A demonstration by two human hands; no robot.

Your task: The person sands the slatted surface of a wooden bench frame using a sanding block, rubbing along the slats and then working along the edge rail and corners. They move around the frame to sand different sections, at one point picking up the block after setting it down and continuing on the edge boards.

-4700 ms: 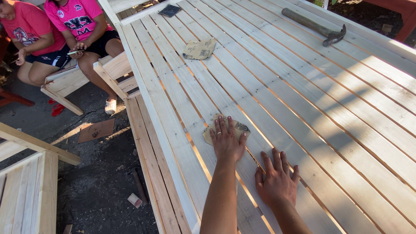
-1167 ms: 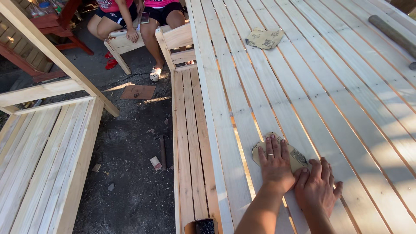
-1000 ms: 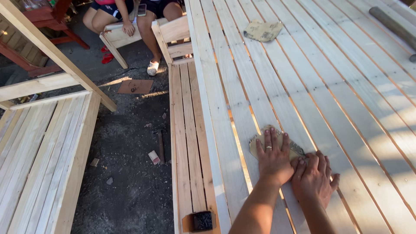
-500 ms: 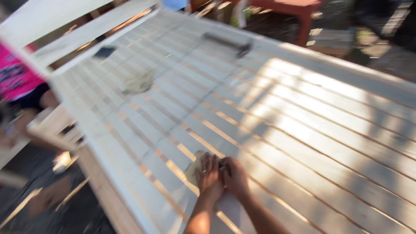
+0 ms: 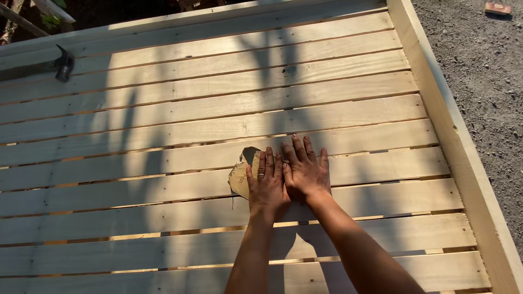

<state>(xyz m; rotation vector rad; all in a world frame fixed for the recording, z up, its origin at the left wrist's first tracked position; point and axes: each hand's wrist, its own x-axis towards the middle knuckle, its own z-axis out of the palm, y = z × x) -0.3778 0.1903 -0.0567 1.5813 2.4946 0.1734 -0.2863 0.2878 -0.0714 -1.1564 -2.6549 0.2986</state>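
1. Closest to the camera, two bare forearms come up from the bottom edge and angle inward, meeting over the slats.
2. The left hand (image 5: 267, 188) lies flat, palm down, fingers straight and close together, a ring showing on one finger. It presses on a sheet of sandpaper (image 5: 239, 177).
3. The right hand (image 5: 305, 169) sits just beside it, touching along the inner edge, also flat and palm down with the fingers slightly fanned. Neither hand pinches or grips anything; both are simply pressed flat, side by side.
4. The sandpaper is a tan, ragged-edged piece lying on the slats. Most of it is hidden under the left hand, and only its left portion and a curled upper corner peek out beyond the fingers.
5. Under it all is a slatted wooden frame (image 5: 163, 130) of pale boards running left to right with narrow gaps between them, streaked with long shadows and warm sunlight.
6. On the right, a thicker side rail (image 5: 463, 158) closes off the slat ends, running diagonally down the picture.
7. Beyond that rail is gravelly ground (image 5: 479, 71), with a small reddish block (image 5: 498, 8) near the top corner.
8. Far left, near the top, a hammer (image 5: 64, 64) rests on the boards, well apart from the hands, its dark head visible.
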